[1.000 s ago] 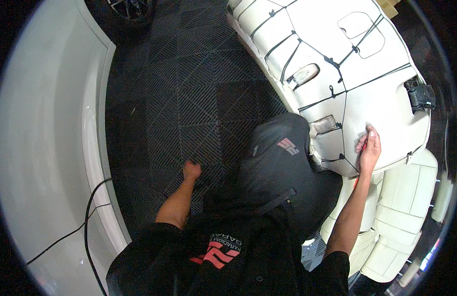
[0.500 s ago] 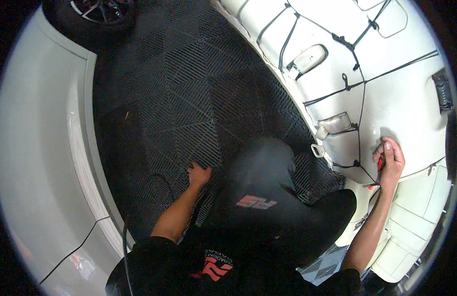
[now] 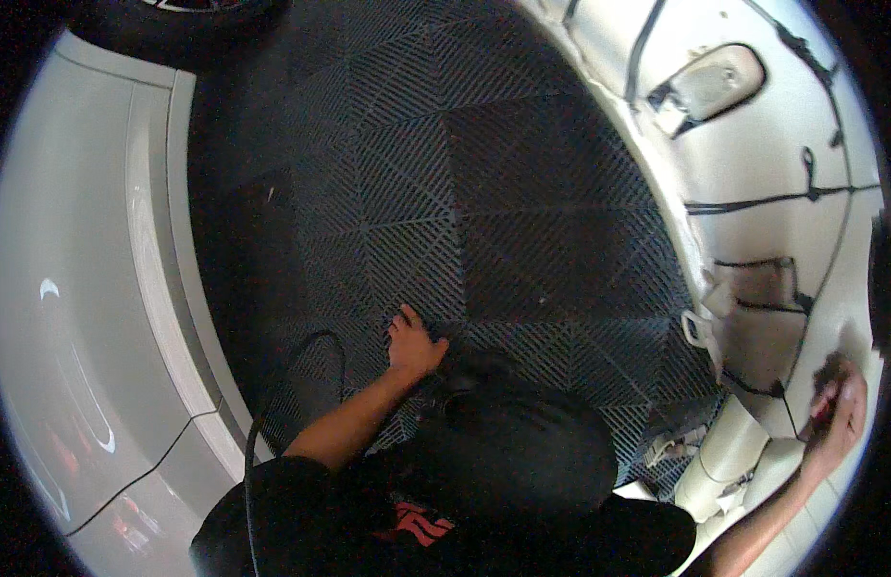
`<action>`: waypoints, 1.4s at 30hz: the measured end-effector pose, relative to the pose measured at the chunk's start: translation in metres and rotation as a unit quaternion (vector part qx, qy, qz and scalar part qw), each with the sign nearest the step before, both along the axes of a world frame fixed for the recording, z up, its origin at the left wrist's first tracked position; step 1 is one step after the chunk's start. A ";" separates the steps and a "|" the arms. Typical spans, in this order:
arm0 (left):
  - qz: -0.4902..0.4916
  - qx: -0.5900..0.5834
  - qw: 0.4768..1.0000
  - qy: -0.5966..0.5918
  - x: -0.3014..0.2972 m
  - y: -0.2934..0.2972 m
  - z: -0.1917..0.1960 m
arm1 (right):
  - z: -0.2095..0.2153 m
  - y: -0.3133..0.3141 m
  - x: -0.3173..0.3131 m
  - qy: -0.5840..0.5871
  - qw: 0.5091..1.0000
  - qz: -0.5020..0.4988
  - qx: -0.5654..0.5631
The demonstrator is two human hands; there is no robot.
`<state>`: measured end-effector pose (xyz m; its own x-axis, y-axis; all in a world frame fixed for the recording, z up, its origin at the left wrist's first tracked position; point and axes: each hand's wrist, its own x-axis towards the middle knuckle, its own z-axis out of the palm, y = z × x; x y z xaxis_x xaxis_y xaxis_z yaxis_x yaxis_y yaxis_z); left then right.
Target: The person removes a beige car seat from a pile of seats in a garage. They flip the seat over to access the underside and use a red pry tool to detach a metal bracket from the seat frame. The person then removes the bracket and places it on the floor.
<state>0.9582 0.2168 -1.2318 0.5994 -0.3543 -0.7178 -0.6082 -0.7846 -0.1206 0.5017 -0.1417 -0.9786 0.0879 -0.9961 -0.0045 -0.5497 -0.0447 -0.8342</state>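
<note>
My right hand (image 3: 841, 415) is at the far right, its fingers closed round a small red and black tool (image 3: 824, 400). Blur and the fingers hide most of the tool, so its exact kind does not show. Beside that hand is a large pale panel (image 3: 782, 231), shaped like a car headliner. Black wiring (image 3: 806, 332) runs across it, with a thin strand passing near my fingers. Low and left of my knee, my left hand (image 3: 417, 348) hangs over the black ribbed floor tiles (image 3: 388, 202), fingers apart and holding nothing.
A light grey car side (image 3: 90, 240) stands on the left, with a wheel (image 3: 176, 14) at the top. A dark cable (image 3: 253, 481) runs down close by my left shoulder. On the panel are a white loop-shaped fitting (image 3: 693, 329) and an oblong recess (image 3: 724, 82). Cream trim (image 3: 724, 447) sits at lower right.
My view has swung, so the panel sits further right. My right hand, still round the tool, appears lower and nearer the right rim. My left hand's fingers have spread and turned forward.
</note>
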 end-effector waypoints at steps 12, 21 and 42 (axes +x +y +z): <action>-0.077 -0.059 0.995 0.008 0.005 0.018 -0.001 | -0.018 -0.023 -0.075 -0.099 0.988 -0.108 0.048; -0.089 -0.092 0.992 0.021 0.012 0.025 0.003 | -0.008 -0.017 -0.037 0.017 1.000 0.019 -0.013; -0.142 -0.130 0.981 -0.015 0.017 0.035 -0.005 | 0.000 0.007 0.047 0.020 0.998 -0.048 -0.043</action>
<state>0.9752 0.2513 -1.2367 0.4696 -0.6788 -0.5646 -0.8055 -0.5912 0.0408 0.5483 -0.1342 -0.9783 -0.0057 -0.9969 0.0789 -0.5871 -0.0605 -0.8073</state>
